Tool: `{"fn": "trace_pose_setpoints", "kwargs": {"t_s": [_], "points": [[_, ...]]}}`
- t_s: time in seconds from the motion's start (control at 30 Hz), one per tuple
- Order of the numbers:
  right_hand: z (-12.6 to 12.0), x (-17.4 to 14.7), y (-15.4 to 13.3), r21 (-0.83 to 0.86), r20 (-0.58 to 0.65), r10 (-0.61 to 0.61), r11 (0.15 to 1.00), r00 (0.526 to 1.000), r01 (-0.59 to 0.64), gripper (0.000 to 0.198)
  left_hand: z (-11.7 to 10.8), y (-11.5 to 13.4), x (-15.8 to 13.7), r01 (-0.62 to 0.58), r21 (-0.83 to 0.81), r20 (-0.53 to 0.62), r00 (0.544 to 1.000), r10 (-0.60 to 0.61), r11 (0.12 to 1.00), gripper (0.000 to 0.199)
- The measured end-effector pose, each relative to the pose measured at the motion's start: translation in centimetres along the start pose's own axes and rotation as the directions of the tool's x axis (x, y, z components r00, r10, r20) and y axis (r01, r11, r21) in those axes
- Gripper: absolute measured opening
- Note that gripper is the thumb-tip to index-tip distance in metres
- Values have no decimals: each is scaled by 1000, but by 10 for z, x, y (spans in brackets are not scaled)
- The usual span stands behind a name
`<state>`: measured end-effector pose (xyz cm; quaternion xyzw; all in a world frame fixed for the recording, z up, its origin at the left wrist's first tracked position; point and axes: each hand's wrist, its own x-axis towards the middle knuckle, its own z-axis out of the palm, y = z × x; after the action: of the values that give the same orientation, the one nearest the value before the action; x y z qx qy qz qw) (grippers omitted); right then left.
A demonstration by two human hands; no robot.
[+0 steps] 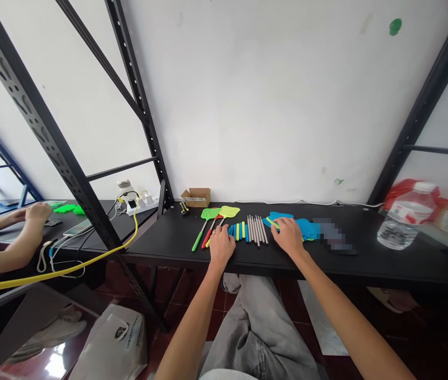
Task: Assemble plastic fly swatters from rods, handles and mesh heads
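Three assembled fly swatters lie at left; a green swatter head [210,213] and a yellow swatter head [230,211] show clearly, with a red one partly covered. My left hand [222,246] rests with fingers extended beside a row of blue and yellow handles [241,231], partly covering its left end. Right of these lie several thin grey rods [257,230], side by side. My right hand [288,235] is at a loose pile of blue swatter heads [308,230], its fingers closed at the edge of a yellow-green swatter head [273,222]. The fingertips are partly hidden.
A small open cardboard box [196,197] and a black-and-yellow object [184,209] stand at the back left. A large water bottle [401,221] is at right. A yellow cable [93,259] crosses the left side, where another person's hands [37,212] show.
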<state>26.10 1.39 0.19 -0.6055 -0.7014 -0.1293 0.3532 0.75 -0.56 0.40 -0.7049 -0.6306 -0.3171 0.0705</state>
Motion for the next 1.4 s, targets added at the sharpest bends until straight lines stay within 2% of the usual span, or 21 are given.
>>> {"fn": "trace_pose_setpoints", "kwargs": {"t_s": [0.17,0.33,0.43,0.5,0.6,0.67,0.77,0.93,1.03,1.1,1.13,1.2,1.23,1.27,1.3,1.33,1.4], "points": [[-3,-6,-21,119,135,71,989,988,-87,32,-3,2,0,-1,31,-16,1000,1,1000,34],[-7,7,-15,187,197,210,951,958,-247,37,-5,4,2,35,74,13,999,-36,997,32],[-10,22,-14,169,237,254,940,938,-297,34,-6,5,2,37,97,40,998,-42,995,30],[-10,31,-17,119,342,251,944,906,-307,29,-6,6,2,34,104,47,998,-39,994,30],[-7,40,-23,60,528,231,950,817,-307,31,-7,7,2,33,110,57,998,-39,993,30],[-3,44,-25,58,578,251,936,776,-346,35,-7,8,1,34,114,58,997,-41,993,29],[3,45,-25,59,596,292,913,748,-404,36,-7,8,1,40,113,60,997,-47,993,29],[8,45,-21,52,604,293,913,741,-404,35,-7,8,1,28,105,42,999,-33,994,29],[9,42,-15,146,565,283,890,775,-431,40,-6,7,1,14,98,25,1000,-16,995,29],[9,37,-9,305,521,300,809,799,-502,42,-6,7,0,3,92,13,1000,-4,996,29],[9,33,-7,424,509,313,719,802,-550,40,-5,6,0,-3,88,6,1000,2,996,29],[9,25,-3,658,513,344,430,786,-618,33,-5,6,-1,-16,81,-14,1000,18,997,28],[8,20,-2,738,515,353,281,781,-614,29,-6,7,-1,-25,79,-28,999,27,997,28],[8,16,-2,792,506,362,165,783,-588,27,-6,7,-2,-34,80,-45,998,38,996,27],[8,11,-2,825,491,378,88,785,-558,26,-7,7,-3,-45,83,-63,997,51,996,26],[8,7,-2,850,467,392,48,792,-525,26,-7,8,-4,-56,86,-80,995,63,995,24],[10,1,-3,879,416,415,45,809,-475,27,-9,10,-6,-74,85,-81,993,81,994,23]]}}
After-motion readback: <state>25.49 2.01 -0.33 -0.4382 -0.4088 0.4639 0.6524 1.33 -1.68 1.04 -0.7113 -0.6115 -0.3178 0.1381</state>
